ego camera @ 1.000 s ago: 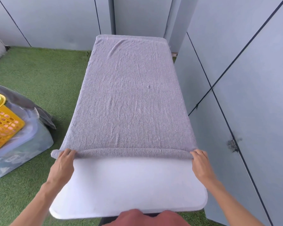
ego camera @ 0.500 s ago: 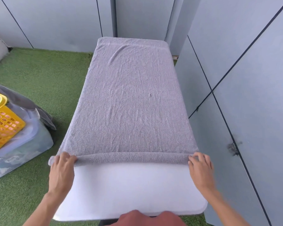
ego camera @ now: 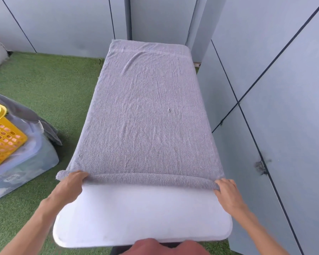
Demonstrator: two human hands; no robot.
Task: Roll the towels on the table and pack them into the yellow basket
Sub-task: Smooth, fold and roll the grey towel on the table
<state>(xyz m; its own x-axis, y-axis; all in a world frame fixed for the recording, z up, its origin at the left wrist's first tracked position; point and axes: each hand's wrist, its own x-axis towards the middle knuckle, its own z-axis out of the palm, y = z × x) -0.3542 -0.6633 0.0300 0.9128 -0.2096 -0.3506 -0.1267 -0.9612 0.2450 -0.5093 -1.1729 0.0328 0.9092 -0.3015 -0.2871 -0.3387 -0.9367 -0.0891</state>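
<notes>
A grey towel [ego camera: 145, 115] lies spread along the white table [ego camera: 142, 216], its near edge turned into a thin roll across the table's width. My left hand [ego camera: 70, 186] grips the roll's left end, fingers curled over it. At the roll's right end, the fingers of my right hand [ego camera: 226, 192] hold the towel. The yellow basket [ego camera: 2, 137] sits at the far left on the floor, partly cut off by the frame edge.
The basket rests on a clear plastic bag with grey cloth [ego camera: 31, 157] on green artificial grass [ego camera: 50, 89]. Grey wall panels [ego camera: 276, 107] run close along the table's right side and behind its far end.
Both hands have moved slightly away from me with the rolled edge, and the roll has grown a little thicker. More bare white table shows in front of the roll.
</notes>
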